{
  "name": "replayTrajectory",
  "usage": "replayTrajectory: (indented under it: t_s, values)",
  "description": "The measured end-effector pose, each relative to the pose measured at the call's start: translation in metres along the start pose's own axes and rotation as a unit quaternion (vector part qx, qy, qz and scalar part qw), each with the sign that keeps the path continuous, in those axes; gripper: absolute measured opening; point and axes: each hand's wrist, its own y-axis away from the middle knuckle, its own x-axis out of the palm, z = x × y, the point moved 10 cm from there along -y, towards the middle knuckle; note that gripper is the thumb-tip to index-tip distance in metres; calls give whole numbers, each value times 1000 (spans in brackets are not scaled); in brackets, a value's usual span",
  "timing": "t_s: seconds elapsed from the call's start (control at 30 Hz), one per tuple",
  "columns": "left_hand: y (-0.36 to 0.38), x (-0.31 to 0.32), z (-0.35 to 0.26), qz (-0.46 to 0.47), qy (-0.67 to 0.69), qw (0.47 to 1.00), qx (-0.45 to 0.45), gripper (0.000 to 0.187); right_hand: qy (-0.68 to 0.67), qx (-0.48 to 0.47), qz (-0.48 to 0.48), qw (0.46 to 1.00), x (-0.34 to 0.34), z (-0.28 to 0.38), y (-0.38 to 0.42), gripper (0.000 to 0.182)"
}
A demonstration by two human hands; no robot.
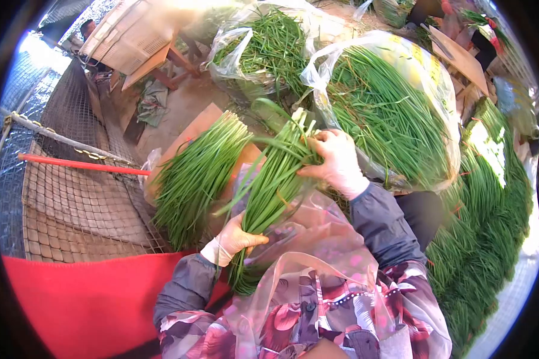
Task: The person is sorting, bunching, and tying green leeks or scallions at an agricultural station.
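A loose bunch of garlic chives (275,179) lies at an angle in front of my body, pale stem ends up and leaf tips down. My left hand (233,240), in a thin pale glove, is closed around its leafy lower part. At the upper right of the bunch, my right hand (338,161), gloved too, has its fingers bent against the stems near the pale ends. A few leaves stick out sideways from the bunch. To the left, a pile of chives (203,173) rests on a wooden board (208,116), its pale ends pointing up and right.
Two open plastic bags of greens, a smaller one (269,48) and a larger one (395,113), stand ahead. Many chive bundles (479,251) lie along the right. A red bar (84,163) juts in at left above netting (90,203). Red cloth (96,299) spreads lower left.
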Motion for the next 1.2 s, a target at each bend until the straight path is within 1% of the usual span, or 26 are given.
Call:
replayTrajectory:
  t_s: [0.07, 0.13, 0.17, 0.2, 0.23, 0.27, 0.3, 0.33, 0.37, 0.4, 0.43, 0.47, 0.53, 0.57, 0.6, 0.67, 0.7, 0.73, 0.87, 0.93, 0.97, 1.0, 1.07, 1.1, 1.13, 1.2]
  values:
    - [-3, 2, -2, 2, -5, 1000, 5, 59, 47, -108, -83, 990, -4, 16, 2, 47]
    - [-4, 3, -5, 13, 11, 1000, 14, 51, 54, -154, -27, 986, 24, 20, 6, 35]
    - [-4, 2, -4, 14, 12, 1000, 14, 51, 35, -86, 71, 993, 46, 1, 5, 25]
    - [-3, 3, -5, 28, 2, 999, 24, 55, 17, -6, 84, 996, 43, -18, 4, 23]
    - [-1, 4, -5, 41, -6, 999, 34, 58, -45, 45, -6, 998, 32, -40, 7, 23]
    - [1, 3, -5, 53, -14, 998, 44, 62, -87, 126, -24, 988, 37, -80, 8, 24]
    - [10, 2, -8, 60, -40, 997, 20, 67, -224, 288, -6, 931, 30, -107, 14, 24]
    - [11, -9, 11, 79, -49, 996, 2, 67, -304, 316, -125, 890, 14, -133, 19, 24]
    - [18, -15, 9, 70, -21, 997, 22, 67, -329, 385, -149, 849, 6, -165, 30, 25]
    - [25, -21, 5, 61, 5, 997, 45, 66, -315, 391, -164, 849, 7, -201, 39, 22]
    - [27, -38, 22, 50, -40, 998, 1, 66, -183, 366, 2, 912, 32, -200, 34, 27]
    - [31, -41, 22, 47, -37, 998, -3, 66, -42, 323, 169, 930, 60, -195, 39, 32]
    - [35, -51, 25, 18, -55, 996, -72, 67, 118, 90, 414, 898, 98, -130, 63, 45]
    - [33, -50, 17, 5, -50, 998, -36, 63, 128, 124, 373, 911, 84, -121, 54, 57]
    - [31, -47, 16, 4, -47, 998, -35, 63, 86, 123, 228, 962, 62, -106, 32, 64]
    - [26, -36, 7, 39, -64, 997, -7, 62, -42, 24, 67, 997, 29, -56, 1, 69]
    - [25, -33, 6, 48, -85, 995, -6, 63, -34, -69, 27, 997, 18, -23, -6, 65]
    - [23, -33, 7, 50, -88, 995, -6, 63, 3, -57, 103, 993, 30, -8, -9, 65]
    - [19, -38, 23, 23, -179, 981, -65, 69, 92, -45, 201, 974, 75, -3, -5, 76]
    - [18, -31, -3, -18, -362, 906, 218, 71, 102, -32, 156, 982, 85, -9, -2, 76]
    - [-6, -59, 61, 9, -120, 983, 140, 69, 100, -32, 161, 981, 91, -9, 1, 76]
    - [3, -51, 43, 9, -119, 983, 137, 69, 28, -68, 184, 980, 100, -1, 4, 66]
    - [22, -33, -1, -35, -393, 918, 41, 68, -112, -137, 225, 958, 107, 16, 10, 46]
    - [-2, -66, 55, -36, -317, 944, 82, 73, -152, -140, 276, 939, 107, 21, 15, 33]
    - [5, -58, 36, -36, -314, 945, 81, 73, -151, -140, 279, 938, 106, 22, 17, 33]
    - [23, -41, -3, -33, -398, 911, 100, 69, -290, 7, 312, 905, 113, 6, 22, 30]
